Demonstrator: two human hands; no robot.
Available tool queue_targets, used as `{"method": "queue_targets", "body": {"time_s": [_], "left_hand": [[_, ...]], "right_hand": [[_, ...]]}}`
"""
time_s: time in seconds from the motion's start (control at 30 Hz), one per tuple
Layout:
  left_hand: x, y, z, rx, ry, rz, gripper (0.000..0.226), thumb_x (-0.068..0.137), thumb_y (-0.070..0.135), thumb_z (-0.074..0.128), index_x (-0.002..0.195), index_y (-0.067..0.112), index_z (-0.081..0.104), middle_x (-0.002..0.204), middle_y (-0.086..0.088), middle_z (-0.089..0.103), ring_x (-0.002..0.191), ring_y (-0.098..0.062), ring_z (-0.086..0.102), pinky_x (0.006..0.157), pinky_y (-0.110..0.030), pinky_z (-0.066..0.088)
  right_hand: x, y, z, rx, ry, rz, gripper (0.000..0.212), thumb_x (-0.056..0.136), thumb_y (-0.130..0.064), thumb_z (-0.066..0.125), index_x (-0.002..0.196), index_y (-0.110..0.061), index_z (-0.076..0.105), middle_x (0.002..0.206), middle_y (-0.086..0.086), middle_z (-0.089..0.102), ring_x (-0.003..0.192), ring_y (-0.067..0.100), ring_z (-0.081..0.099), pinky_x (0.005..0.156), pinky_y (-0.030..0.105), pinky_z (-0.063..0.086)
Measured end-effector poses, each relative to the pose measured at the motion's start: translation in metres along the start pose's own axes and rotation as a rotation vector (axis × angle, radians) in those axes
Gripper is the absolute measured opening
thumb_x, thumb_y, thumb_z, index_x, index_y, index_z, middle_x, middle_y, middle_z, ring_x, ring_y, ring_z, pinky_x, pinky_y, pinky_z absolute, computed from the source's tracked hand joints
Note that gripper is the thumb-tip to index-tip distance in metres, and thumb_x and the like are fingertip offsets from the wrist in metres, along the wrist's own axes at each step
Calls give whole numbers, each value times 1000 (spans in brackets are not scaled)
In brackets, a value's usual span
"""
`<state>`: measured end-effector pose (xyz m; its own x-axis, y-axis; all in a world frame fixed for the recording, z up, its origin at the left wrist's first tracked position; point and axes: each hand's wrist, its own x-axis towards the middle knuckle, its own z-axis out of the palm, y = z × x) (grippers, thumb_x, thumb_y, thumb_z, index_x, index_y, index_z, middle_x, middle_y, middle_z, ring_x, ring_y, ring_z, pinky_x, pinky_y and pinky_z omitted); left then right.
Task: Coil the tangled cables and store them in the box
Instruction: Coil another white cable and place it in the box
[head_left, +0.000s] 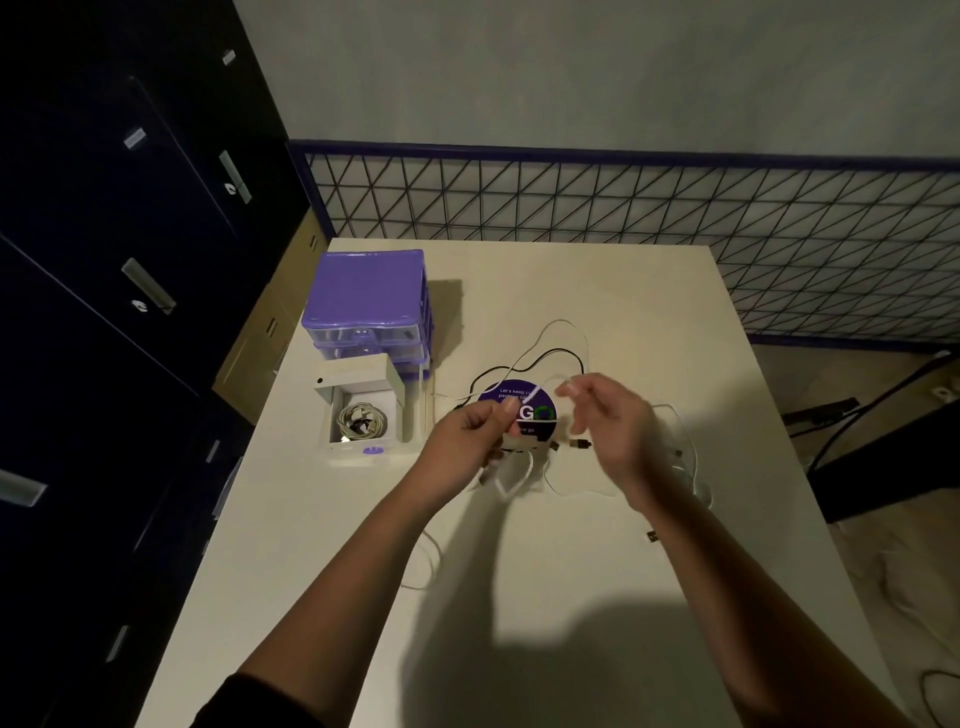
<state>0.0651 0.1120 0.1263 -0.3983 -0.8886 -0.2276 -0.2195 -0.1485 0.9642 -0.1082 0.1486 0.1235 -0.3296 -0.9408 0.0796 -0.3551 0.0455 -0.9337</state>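
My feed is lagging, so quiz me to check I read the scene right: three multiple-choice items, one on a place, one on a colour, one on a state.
1. Where is the open box?
A. in front of the drawer unit
B. on the floor
C. at the table's right edge

2. What colour is the drawer unit?
A. red
B. purple
C. green

3. What is the left hand doing?
A. lying flat on the table
B. reaching into the box
C. pinching a white cable

Key:
1 A, the box sits on the near side of the drawers, with coiled cables already in it.
2 B, its top and frame are purple.
3 C, thumb and fingers close on the cable, while the right hand is open beside it.
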Motion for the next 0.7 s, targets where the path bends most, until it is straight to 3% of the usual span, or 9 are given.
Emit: {"method": "queue_targets", "body": {"time_s": [0.1, 0.23, 0.3, 0.4, 0.53, 0.6, 0.7], "left_hand": [[-3, -1, -13, -19, -3, 2, 42, 99, 36, 46, 65, 12, 51, 62, -8, 44, 55, -11, 42, 58, -16, 38], [-3, -3, -31, -71, 76, 8, 37, 101, 28, 42, 70, 10, 53, 63, -8, 41, 57, -12, 40, 67, -23, 40], [-2, 0, -34, -173, 110, -29, 33, 102, 23, 41, 74, 11, 55, 61, -1, 35, 56, -12, 35, 75, -32, 46], [-2, 11, -27, -139, 120, -19, 31, 103, 25, 41, 81, 13, 60, 54, 7, 30, 52, -8, 31, 62, -26, 52], [1, 21, -13, 76, 148, -3, 29, 101, 29, 47, 90, 13, 69, 49, 19, 48, 43, -3, 36, 56, -30, 41], [1, 24, -9, 96, 132, -29, 29, 99, 31, 50, 90, 14, 70, 44, 16, 46, 39, -4, 30, 63, -34, 37], [-1, 31, -5, 115, 110, -33, 28, 98, 31, 53, 87, 12, 71, 37, 12, 41, 36, -5, 29, 63, -28, 36]], "right_hand": [[14, 1, -22, 87, 230, 46, 21, 97, -9, 46, 91, -10, 66, 59, -2, 48, 51, 9, 42, 51, 20, 38], [22, 18, -47, -75, 352, 74, 26, 91, -20, 45, 93, -13, 70, 84, 0, 66, 77, 12, 55, 65, 24, 39], [21, 25, -49, -121, 309, 103, 33, 86, -24, 44, 95, -10, 72, 92, 5, 71, 78, 13, 57, 64, 21, 40], [16, 31, -37, -209, 177, 116, 30, 90, -21, 54, 111, -7, 70, 99, 10, 68, 74, 16, 58, 61, 18, 38], [9, 20, -15, -264, 97, 44, 57, 87, -8, 63, 140, -15, 46, 127, 2, 46, 102, 14, 51, 81, 9, 35], [6, 10, -4, -311, -4, -79, 57, 86, -19, 64, 140, -22, 46, 132, -4, 44, 117, 9, 40, 96, 16, 32], [2, -1, 7, -258, -96, -153, 33, 90, -30, 61, 122, -22, 60, 118, -8, 58, 111, 7, 45, 97, 24, 38]]}}
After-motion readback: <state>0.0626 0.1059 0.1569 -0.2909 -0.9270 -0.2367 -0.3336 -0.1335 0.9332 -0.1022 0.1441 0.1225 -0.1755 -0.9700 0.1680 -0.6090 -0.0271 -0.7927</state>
